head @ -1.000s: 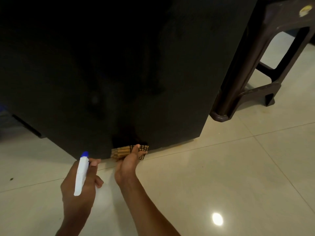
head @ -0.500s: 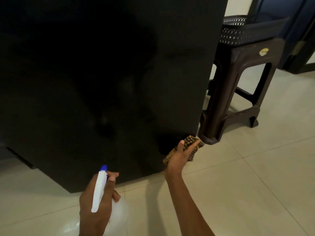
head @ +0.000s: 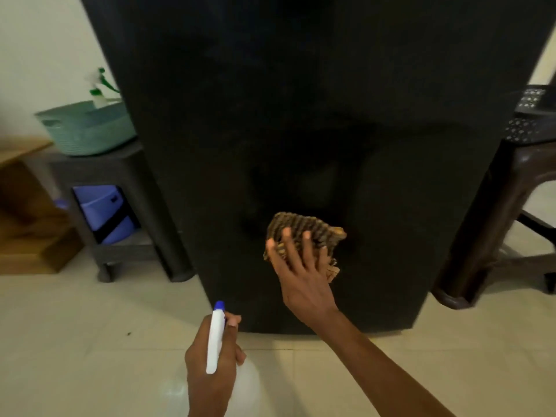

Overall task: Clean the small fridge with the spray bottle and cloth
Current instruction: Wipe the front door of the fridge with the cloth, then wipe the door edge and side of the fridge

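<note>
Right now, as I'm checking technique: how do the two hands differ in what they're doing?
The right hand presses the striped cloth flat against the black fridge with fingers spread; the left hand curls round the spray bottle. The right hand is raised on the fridge's lower front; the left hand sits lower, over the floor, off the fridge. Each hand holds one cleaning tool.

The fridge point(head: 301, 115) stands on the floor point(head: 90, 341) between two stools: left stool point(head: 120, 170) carries a basket point(head: 84, 130), right stool point(head: 496, 221) just beside it.
</note>
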